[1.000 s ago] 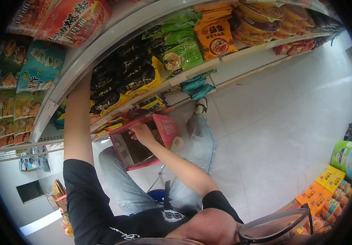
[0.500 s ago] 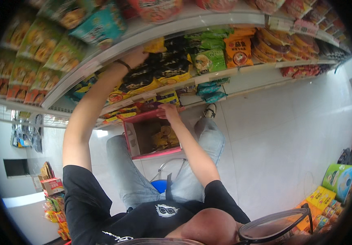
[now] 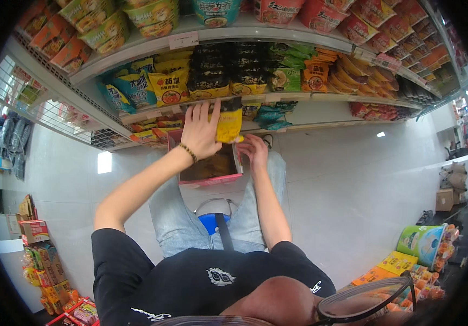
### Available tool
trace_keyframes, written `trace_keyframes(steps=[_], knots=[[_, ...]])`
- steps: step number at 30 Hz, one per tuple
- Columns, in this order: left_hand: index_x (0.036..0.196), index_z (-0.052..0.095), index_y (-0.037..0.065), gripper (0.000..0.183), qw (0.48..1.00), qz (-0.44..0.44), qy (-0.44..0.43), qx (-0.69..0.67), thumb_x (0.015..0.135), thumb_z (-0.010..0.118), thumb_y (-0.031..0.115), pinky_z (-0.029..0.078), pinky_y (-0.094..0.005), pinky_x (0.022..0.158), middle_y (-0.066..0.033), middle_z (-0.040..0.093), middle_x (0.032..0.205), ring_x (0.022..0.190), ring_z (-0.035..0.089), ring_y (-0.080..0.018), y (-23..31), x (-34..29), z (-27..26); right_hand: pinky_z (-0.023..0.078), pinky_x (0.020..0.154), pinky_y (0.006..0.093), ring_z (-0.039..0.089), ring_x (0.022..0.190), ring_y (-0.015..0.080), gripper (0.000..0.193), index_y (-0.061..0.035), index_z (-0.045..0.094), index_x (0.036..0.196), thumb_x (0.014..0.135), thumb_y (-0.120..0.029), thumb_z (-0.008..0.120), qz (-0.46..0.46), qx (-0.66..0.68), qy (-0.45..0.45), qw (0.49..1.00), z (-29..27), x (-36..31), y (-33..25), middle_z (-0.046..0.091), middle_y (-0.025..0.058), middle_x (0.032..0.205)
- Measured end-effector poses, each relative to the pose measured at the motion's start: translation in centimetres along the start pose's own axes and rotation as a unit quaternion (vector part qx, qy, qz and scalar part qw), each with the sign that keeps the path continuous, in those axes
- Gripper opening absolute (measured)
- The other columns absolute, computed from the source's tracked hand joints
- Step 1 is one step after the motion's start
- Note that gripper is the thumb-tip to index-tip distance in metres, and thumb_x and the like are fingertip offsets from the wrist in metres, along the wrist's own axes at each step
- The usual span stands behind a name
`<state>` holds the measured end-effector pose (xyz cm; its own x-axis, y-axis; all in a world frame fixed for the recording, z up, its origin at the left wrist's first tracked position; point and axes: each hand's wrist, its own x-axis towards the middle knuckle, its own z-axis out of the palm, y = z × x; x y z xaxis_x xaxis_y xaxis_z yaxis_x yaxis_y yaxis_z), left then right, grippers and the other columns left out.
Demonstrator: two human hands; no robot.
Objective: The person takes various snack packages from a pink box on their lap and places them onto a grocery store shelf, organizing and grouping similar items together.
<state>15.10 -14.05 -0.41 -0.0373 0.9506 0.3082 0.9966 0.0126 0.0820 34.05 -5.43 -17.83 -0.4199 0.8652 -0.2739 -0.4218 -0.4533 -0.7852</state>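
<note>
Head: packets (image 3: 215, 164) inside pink box (image 3: 212, 180)

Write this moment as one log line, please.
left hand: holds yellow packet | right hand: near packet's lower corner | pink box: open

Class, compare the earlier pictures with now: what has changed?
The left hand has drawn back from the shelf and now holds a black-and-yellow packet by the pink box. The right hand has moved from the box's far edge to its right side, near the packet's lower corner. The box stays between the knees.
</note>
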Motion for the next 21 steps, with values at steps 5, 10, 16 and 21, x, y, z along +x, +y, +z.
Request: trace_keyframes(steps=[5, 10, 16, 21], knots=[[0.150, 0.024, -0.003, 0.112, 0.996, -0.065, -0.044, -0.042, 0.059, 0.080, 0.032, 0.027, -0.0538, 0.111, -0.0270, 0.041, 0.134, 0.126, 0.039, -0.0432, -0.5, -7.4, 7.3, 0.055, 0.085, 0.0345, 0.066, 0.097, 0.0252, 0.031, 0.0044, 0.057, 0.120, 0.093, -0.012, 0.054, -0.090, -0.149, 0.056, 0.983, -1.3, -1.0, 2.5, 0.066, 0.0168, 0.106], [0.150, 0.025, -0.005, 0.110, 0.985, -0.125, -0.113, -0.024, 0.063, 0.080, 0.032, 0.027, -0.0538, 0.111, -0.0274, 0.042, 0.137, 0.126, 0.041, -0.0417, -1.5, -12.0, 15.9, 0.047, 0.098, 0.0442, 0.058, 0.110, 0.0435, 0.048, 0.0080, 0.051, 0.125, 0.088, -0.022, 0.060, -0.040, -0.545, 0.110, 0.830, -3.4, 1.9, 7.1, 0.059, 0.0291, 0.119], [0.150, 0.024, -0.004, 0.112, 0.968, -0.138, -0.208, 0.025, 0.064, 0.083, 0.037, 0.031, -0.0530, 0.110, -0.0251, 0.044, 0.137, 0.125, 0.044, -0.0399, -4.4, -13.4, 22.1, 0.040, 0.106, 0.0504, 0.047, 0.126, 0.0518, 0.069, 0.0107, 0.038, 0.134, 0.086, -0.032, 0.064, 0.145, -0.625, 0.088, 0.762, -0.9, 3.1, 7.7, 0.043, 0.0403, 0.136], [0.151, 0.024, -0.002, 0.118, 0.938, -0.118, -0.325, -0.020, 0.058, 0.087, 0.034, 0.033, -0.0523, 0.109, -0.0235, 0.045, 0.136, 0.127, 0.044, -0.0385, -5.0, -12.6, 24.6, 0.041, 0.106, 0.0487, 0.048, 0.126, 0.0501, 0.071, 0.0120, 0.038, 0.131, 0.085, -0.035, 0.065, 0.168, -0.646, 0.063, 0.742, -0.4, 3.0, 10.2, 0.049, 0.0399, 0.131]])
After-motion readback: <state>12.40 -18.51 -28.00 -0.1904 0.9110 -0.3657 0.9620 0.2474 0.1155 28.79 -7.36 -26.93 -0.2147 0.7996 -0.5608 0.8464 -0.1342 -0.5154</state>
